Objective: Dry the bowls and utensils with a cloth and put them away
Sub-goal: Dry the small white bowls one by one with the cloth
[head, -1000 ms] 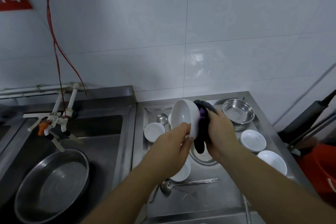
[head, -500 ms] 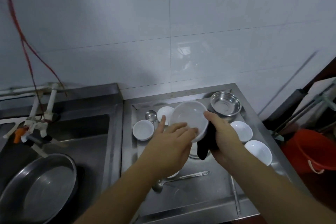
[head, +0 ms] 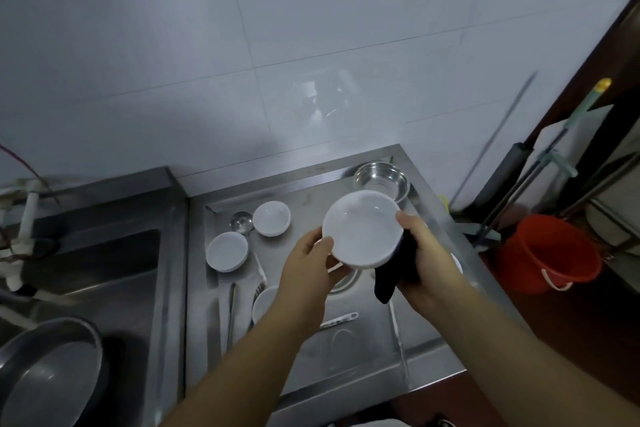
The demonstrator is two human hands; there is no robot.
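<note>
Turning the white bowl (head: pixel 362 230) has brought its open side up toward the camera: a second ago it stood on edge with the dark cloth (head: pixel 394 269) pressed into its hollow, and now the cloth sits beneath and behind it, hanging from its lower right side. The left hand (head: pixel 304 274) holds the near-left rim, thumb on top and fingers curled underneath; the right hand (head: pixel 427 260) grips the cloth against the bowl's outer wall, thumb resting on the right rim. The bowl is held in the air above the steel table (head: pixel 363 350), in front of the steel bowl (head: pixel 381 180). This suggests the inside is wiped and the outside is getting its turn, so this bowl is probably close to being put away. Two small white dishes (head: pixel 249 236), a ladle (head: pixel 241 222) and other utensils lie on the table, apparently waiting to be dried.
</note>
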